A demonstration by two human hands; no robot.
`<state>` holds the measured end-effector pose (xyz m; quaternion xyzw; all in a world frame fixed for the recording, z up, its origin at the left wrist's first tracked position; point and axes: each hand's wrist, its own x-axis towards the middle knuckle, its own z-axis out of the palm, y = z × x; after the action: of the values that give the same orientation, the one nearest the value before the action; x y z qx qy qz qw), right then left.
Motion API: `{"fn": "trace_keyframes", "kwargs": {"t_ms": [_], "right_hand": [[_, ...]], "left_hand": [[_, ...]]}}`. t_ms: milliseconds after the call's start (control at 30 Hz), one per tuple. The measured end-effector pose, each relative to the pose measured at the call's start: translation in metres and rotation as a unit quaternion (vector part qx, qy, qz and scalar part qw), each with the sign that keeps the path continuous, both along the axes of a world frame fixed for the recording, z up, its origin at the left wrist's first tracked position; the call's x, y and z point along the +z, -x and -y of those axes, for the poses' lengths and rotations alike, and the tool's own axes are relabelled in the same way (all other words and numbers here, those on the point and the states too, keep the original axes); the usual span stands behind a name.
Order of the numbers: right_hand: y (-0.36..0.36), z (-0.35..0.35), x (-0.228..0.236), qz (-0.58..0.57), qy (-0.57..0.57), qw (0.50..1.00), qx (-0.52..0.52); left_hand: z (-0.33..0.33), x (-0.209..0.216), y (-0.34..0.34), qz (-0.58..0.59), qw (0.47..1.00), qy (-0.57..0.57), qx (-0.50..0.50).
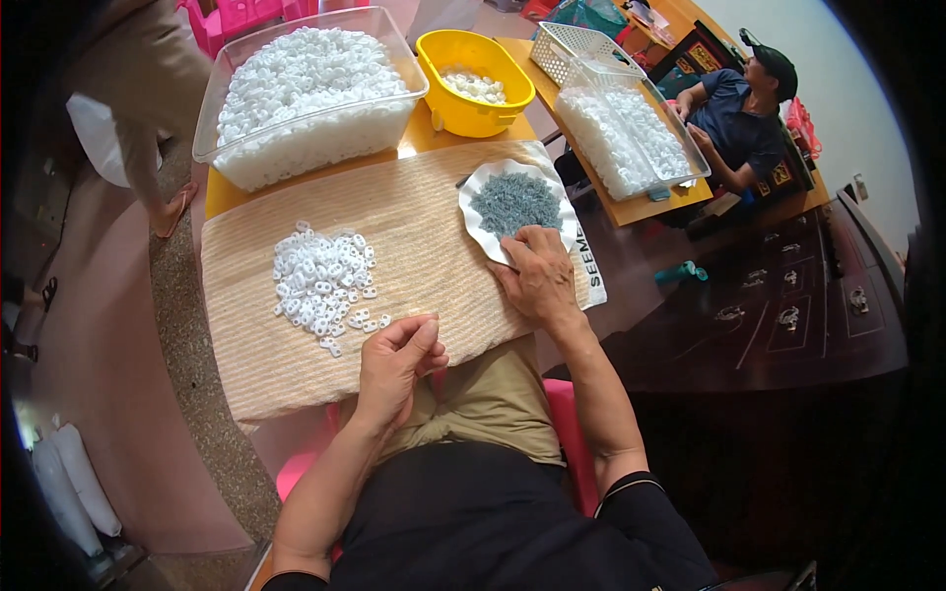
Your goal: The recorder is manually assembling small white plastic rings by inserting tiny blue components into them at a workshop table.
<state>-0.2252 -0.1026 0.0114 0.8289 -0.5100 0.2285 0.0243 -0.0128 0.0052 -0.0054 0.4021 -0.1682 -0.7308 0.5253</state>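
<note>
My left hand (402,362) is closed in a pinch at the cloth's near edge. What sits between its thumb and forefinger is too small to make out. My right hand (540,278) reaches over the near rim of a white wavy-edged dish (477,229), fingers bent down at the edge of a heap of small grey-blue pieces (514,202). Its fingertips are partly hidden, so any piece in them cannot be made out. Left of the dish, a pile of small white plastic pieces with holes (317,276) lies on the striped beige cloth (424,212); a few lie loose beside my left hand.
Beyond the cloth stand a large clear bin (402,118) of white pieces and a yellow tub (448,110). Another clear bin (680,180) is on a table at the right, where a person in a dark cap (734,118) sits. Someone stands at the far left (148,69).
</note>
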Motion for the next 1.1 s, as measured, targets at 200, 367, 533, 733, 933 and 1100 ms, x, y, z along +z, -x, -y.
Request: {"fn": "trace_keyframes", "kwargs": {"t_ms": [200,367,533,733,933,1100], "right_hand": [[0.000,0.000,0.002,0.037,-0.002,0.999,0.018],[-0.002,-0.002,0.006,0.046,-0.019,0.999,0.002],[-0.001,0.001,0.005,0.043,-0.037,0.998,-0.018],[0.007,0.003,0.001,0.041,-0.043,0.998,-0.007],[0.007,-0.001,0.001,0.026,-0.012,1.000,0.000],[0.010,0.002,-0.003,0.023,0.000,1.000,0.011]], "left_hand": [[-0.001,-0.003,0.000,-0.007,1.000,0.008,0.006],[-0.001,-0.001,0.001,0.004,1.000,0.005,0.002],[-0.003,0.002,0.000,0.007,1.000,0.004,0.004],[-0.003,-0.002,0.000,0.005,1.000,-0.006,-0.003],[-0.003,0.000,0.001,0.001,1.000,0.000,0.003],[-0.002,0.000,0.002,0.002,1.000,-0.001,0.010]]}}
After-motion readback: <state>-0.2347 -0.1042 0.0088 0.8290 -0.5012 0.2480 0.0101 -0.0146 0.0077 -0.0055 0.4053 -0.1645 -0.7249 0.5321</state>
